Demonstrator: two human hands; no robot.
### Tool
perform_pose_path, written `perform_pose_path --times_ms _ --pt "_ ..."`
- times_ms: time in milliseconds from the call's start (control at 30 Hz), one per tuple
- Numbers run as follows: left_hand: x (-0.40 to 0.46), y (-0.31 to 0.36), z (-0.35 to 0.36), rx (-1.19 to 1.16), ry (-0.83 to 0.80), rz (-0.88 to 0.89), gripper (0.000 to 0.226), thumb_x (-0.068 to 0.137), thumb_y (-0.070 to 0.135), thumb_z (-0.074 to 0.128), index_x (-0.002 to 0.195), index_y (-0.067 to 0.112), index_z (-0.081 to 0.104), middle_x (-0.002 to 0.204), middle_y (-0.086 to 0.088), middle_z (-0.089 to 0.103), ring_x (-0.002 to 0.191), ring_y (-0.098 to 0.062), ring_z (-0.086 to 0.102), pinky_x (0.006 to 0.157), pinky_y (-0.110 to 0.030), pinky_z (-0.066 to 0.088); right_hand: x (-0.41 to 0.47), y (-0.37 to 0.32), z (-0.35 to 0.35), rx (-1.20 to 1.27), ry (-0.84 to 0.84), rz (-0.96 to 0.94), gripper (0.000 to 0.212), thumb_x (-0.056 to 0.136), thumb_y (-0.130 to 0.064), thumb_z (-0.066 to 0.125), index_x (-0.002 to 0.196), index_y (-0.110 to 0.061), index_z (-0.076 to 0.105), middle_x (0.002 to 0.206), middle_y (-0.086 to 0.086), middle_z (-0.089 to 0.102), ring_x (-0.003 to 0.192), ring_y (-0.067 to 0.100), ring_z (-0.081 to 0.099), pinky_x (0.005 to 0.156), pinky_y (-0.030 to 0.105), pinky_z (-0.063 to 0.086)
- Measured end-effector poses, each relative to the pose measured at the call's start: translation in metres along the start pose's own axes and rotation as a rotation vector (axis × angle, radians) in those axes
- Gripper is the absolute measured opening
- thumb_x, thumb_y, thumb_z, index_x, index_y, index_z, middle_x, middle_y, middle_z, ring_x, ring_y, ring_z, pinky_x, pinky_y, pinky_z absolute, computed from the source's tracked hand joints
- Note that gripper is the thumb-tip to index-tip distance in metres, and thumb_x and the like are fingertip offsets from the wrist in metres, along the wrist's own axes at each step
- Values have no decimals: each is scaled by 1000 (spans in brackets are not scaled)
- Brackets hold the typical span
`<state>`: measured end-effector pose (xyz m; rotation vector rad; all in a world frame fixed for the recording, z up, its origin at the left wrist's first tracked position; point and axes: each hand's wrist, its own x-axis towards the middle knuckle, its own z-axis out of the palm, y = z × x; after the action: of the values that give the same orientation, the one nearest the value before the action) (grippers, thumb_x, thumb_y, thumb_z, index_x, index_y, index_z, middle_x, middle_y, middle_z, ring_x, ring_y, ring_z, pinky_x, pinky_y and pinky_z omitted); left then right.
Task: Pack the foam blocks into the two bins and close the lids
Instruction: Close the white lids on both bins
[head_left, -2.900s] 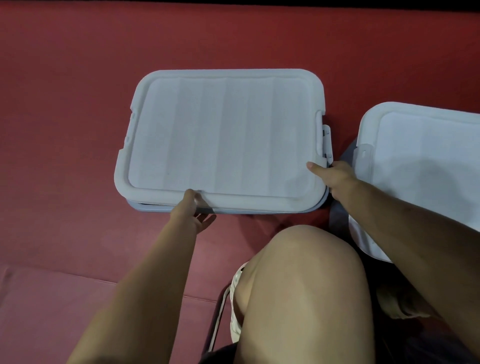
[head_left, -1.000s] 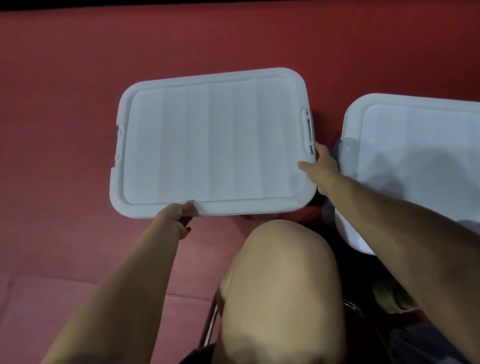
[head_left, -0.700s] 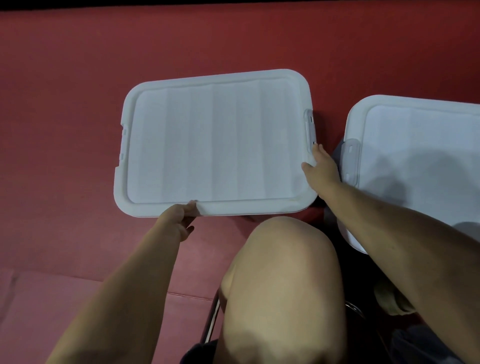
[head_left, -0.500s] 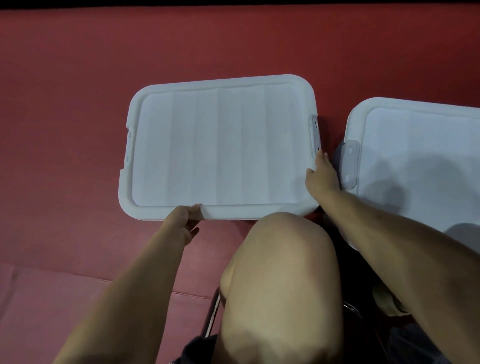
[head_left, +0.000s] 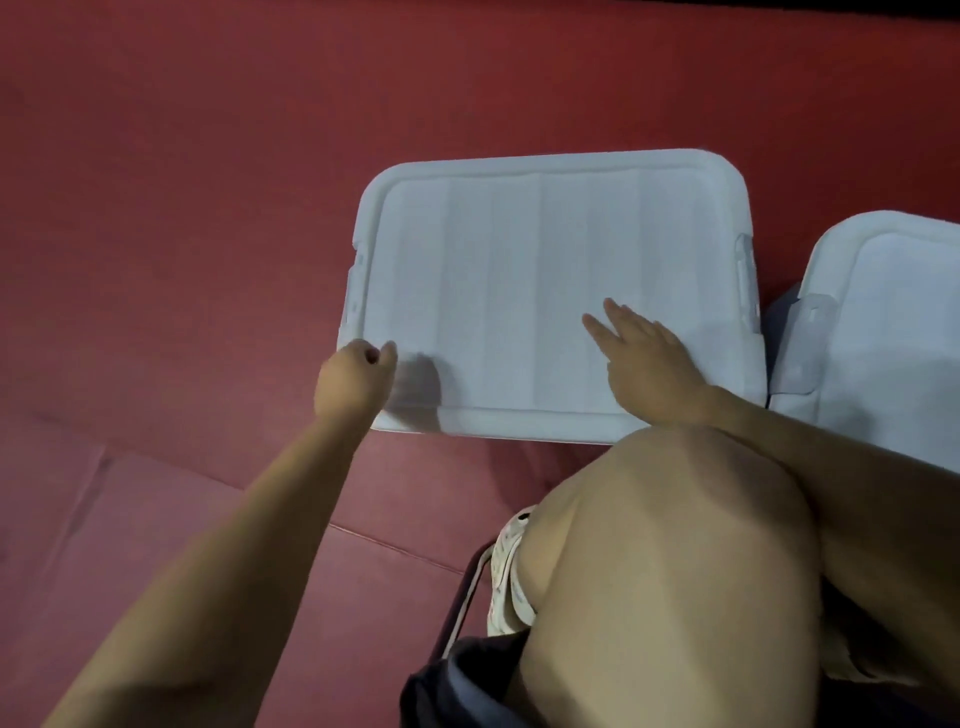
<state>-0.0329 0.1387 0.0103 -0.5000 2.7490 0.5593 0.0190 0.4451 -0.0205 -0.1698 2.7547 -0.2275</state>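
Observation:
A white ribbed lid (head_left: 519, 270) covers the left bin on the red mat; the bin's body and any foam blocks are hidden under it. My right hand (head_left: 641, 364) lies flat on the lid's near right part, fingers straight. My left hand (head_left: 350, 384) hovers at the lid's near left corner with fingers curled, holding nothing. A second bin with its white lid (head_left: 893, 332) on stands just to the right, cut off by the frame edge, with a latch tab (head_left: 813, 317) on its left side.
A red padded mat (head_left: 182, 234) covers the floor, with a seam running across the near part. My bare knee (head_left: 670, 545) rises in front of the bins at lower right, with a patterned shoe (head_left: 511, 566) beside it.
Both hands have let go of the lid's edges. My right hand has moved from the right side onto the lid's top. My left hand has shifted to the near left corner.

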Motion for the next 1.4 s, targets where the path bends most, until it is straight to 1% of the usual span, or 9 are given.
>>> perform_pose_path --times_ms 133,333,533,633,733,800,933,1267,1400 --pt "48 -6 0 -140 -14 -154 65 84 42 65 131 3 43 131 -16 47 119 -34 49 95 -41 42 14 -5 0 -55 -95 -111 60 98 -23 39 152 -24 12 160 3 1 147 19 9 116 37 16" --pt "91 -26 6 -278 -263 -388 71 78 54 68 124 1 55 120 -14 61 96 -32 59 78 -36 48 21 -1 10 -77 -287 37 63 99 -40 35 152 -22 7 160 1 -7 148 18 1 116 44 17" --pt "105 -33 14 -560 -288 -520 90 65 66 73 126 3 51 109 -7 60 94 -32 60 76 -39 50 18 -4 27 -59 -92 26 62 73 -26 78 128 -4 57 137 21 50 121 38 55 80 62 49" --pt "109 -32 15 -626 -217 -475 98 66 56 78 141 10 35 133 -9 52 111 -32 56 89 -47 50 19 -3 28 -61 -107 24 62 95 -38 47 149 -16 25 158 9 15 144 25 23 107 52 33" --pt "104 -29 20 -738 -85 -460 115 69 41 82 152 19 6 147 -5 40 126 -28 48 102 -50 43 16 -1 22 -73 -161 49 60 100 -40 30 152 -23 8 160 1 -3 148 18 5 114 45 23" --pt "99 -25 22 -730 -4 -402 106 74 33 80 152 17 11 144 -5 44 127 -25 49 104 -43 42 15 -3 22 -63 -153 61 59 100 -40 29 152 -24 8 160 0 -3 148 18 6 113 45 24" --pt "100 -17 21 -584 32 -306 45 78 28 76 116 7 63 108 -5 66 92 -22 63 88 -33 51 12 -4 19 -29 -148 75 58 100 -35 33 152 -25 10 160 1 0 148 19 8 113 45 24" --pt "116 24 17 -203 94 -170 41 89 34 62 116 3 61 129 -11 45 108 -35 55 98 -37 43 -7 -1 16 152 -151 245 61 98 -24 39 152 -27 11 160 -2 0 148 14 5 113 35 25" --pt "155 18 37 -118 -44 -130 46 83 47 65 113 12 59 124 -12 43 103 -40 51 100 -43 42 -10 5 8 163 -259 258 61 100 -26 37 152 -24 6 160 -1 -6 148 14 1 116 30 16"
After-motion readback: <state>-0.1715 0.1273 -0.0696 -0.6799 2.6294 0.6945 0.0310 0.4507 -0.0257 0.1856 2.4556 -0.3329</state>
